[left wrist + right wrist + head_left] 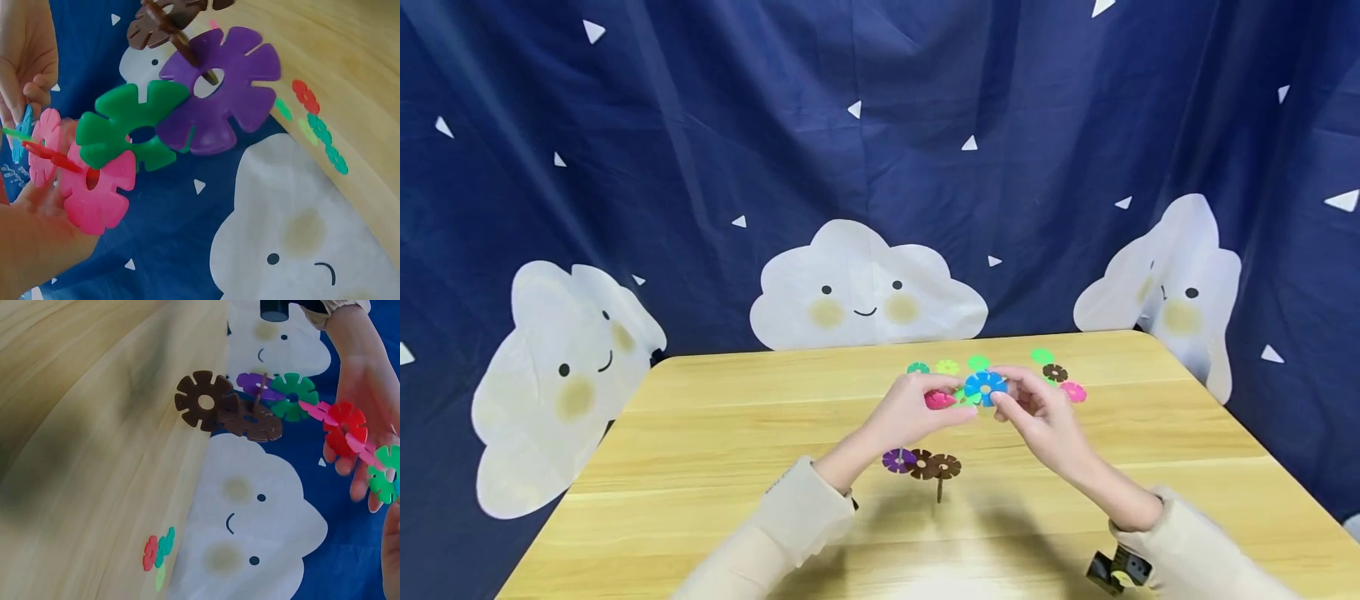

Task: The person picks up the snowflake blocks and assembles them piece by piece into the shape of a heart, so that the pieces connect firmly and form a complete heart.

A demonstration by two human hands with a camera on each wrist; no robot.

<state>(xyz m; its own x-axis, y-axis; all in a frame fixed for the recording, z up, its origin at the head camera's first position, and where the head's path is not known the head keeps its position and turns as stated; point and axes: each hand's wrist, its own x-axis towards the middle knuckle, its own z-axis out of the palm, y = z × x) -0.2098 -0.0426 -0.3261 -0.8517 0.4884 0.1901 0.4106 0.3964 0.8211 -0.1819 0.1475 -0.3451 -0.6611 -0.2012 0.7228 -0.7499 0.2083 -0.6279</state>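
Observation:
My left hand [910,408] holds a chain of interlocked plastic flower-shaped discs between thumb and fingers. Pink [100,194], red [345,428] and light green [384,475] discs lie at the hand. Beyond them the chain runs through a green disc [134,128] and a purple disc [219,90] to brown discs [203,401] at its far end. With thumb and fingers, my right hand [1045,421] pinches a blue disc [985,387] beside the light green one. Whether the blue disc is slotted into it, I cannot tell.
Loose discs lie on the wooden table [737,433] behind the hands, among them a yellow-green disc [948,367]. Farther right are a brown disc [1055,372] and a pink disc [1073,392]. A dark blue curtain [865,183] with clouds hangs behind the table.

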